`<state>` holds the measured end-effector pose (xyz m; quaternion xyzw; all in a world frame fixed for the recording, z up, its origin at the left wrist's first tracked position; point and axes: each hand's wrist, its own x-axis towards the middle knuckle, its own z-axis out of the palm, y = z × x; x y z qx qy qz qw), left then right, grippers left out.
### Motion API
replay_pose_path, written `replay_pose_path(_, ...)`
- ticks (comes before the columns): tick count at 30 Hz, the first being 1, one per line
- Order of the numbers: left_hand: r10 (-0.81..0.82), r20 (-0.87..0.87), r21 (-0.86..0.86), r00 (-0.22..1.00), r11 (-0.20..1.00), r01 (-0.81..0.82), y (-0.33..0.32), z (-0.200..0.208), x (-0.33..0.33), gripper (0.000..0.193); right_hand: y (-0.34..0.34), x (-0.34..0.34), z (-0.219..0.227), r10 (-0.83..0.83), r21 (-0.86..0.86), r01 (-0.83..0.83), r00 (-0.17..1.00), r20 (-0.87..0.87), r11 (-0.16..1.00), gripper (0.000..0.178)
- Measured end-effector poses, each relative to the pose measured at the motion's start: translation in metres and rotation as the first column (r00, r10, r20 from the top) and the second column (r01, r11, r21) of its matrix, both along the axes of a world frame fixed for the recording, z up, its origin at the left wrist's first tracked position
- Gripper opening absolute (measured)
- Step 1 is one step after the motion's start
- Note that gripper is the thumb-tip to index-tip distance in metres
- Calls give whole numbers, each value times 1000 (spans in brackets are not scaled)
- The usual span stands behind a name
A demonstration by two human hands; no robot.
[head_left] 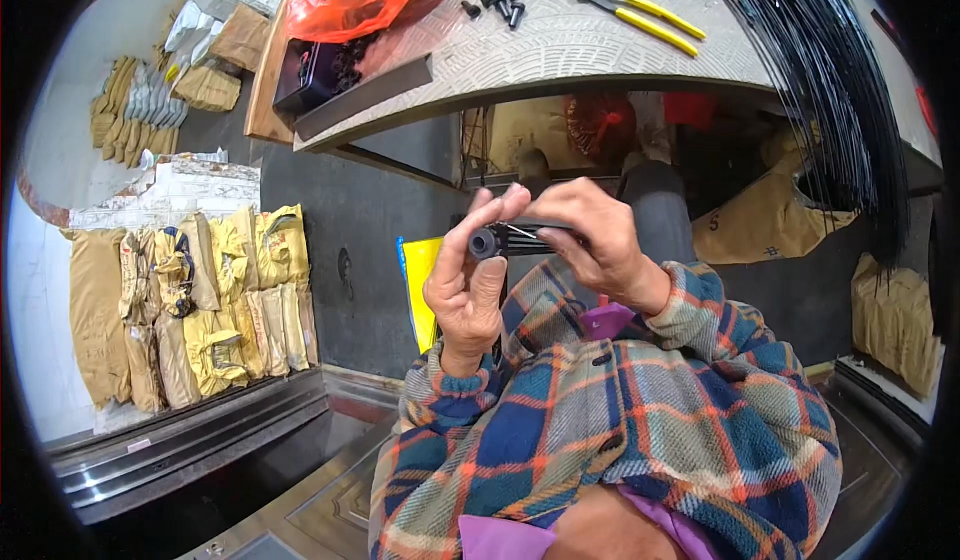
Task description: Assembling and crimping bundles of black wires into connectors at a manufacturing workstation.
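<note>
Above my lap, both hands hold a dark bundle of thin black rods with a round hollow end (485, 244). My left hand (466, 295) is closed around that end, thumb below and fingers above it. My right hand (598, 242) pinches the rods just to the right, its fingers slightly blurred. A thin bright strip shows between the hands. The bundle's far end is hidden by my right hand. On the table ahead lie several short black fittings (502, 4) and a pair of pincers (650, 18) with yellow handles.
A red plastic bag (350, 5) and dark tray of small black parts (345, 75) stand at the table's left. Long thin black rods (840, 90) hang over its right side. Paper-wrapped packages (200, 310) lie at left. The table edge (560, 85) crosses ahead of my knees.
</note>
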<state>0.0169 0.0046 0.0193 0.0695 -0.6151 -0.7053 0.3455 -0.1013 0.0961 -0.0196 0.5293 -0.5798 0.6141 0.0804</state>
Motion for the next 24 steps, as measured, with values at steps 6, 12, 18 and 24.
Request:
replay_pose_path(6,160,55,-494,985,862,-113,-4,-2,-3,32,-3,5,-3,83,-59,-85,996,-42,995,28)
replay_pose_path(12,-59,39,-367,998,928,69,-17,-8,-9,31,3,-2,-8,237,-49,-238,971,-21,970,26)
replay_pose_path(18,-138,-44,-321,989,940,117,-19,-17,-23,29,5,-22,-4,495,24,-503,856,147,864,21)
replay_pose_path(24,-260,-149,103,954,956,276,-6,-21,-32,45,5,-153,13,-318,284,433,872,-372,855,16)
